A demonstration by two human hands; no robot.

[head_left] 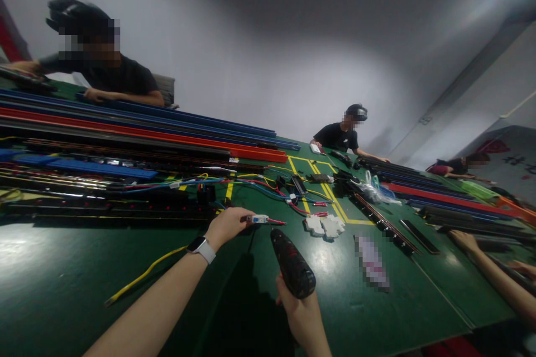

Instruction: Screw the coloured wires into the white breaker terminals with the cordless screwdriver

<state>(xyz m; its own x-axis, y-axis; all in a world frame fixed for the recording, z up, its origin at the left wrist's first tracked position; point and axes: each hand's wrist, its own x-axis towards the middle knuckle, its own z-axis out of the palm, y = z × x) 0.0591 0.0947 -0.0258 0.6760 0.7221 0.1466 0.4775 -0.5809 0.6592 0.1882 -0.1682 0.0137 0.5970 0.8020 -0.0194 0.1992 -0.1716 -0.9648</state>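
My left hand [228,228], with a watch on its wrist, pinches a small white-and-blue block [260,218] just above the green table. A thin red piece [276,222] sticks out of the block to the right. My right hand [302,309] is wrapped round the grip of a black power screwdriver [293,265]. Its front end points up and away, near the red piece but apart from it as far as I can tell. White plastic pieces [324,226] lie to the right, beside red-sleeved wire ends [320,213]. A yellow cable [144,276] curves behind my left forearm.
Long black, blue and red rails [125,120] and loose wires [251,178] cover the table's left side. Yellow tape lines [355,222] mark the green table [402,301]. A copper-striped bar [377,217] lies to the right. Other people sit across the table; another person's arm [488,268] reaches in at right.
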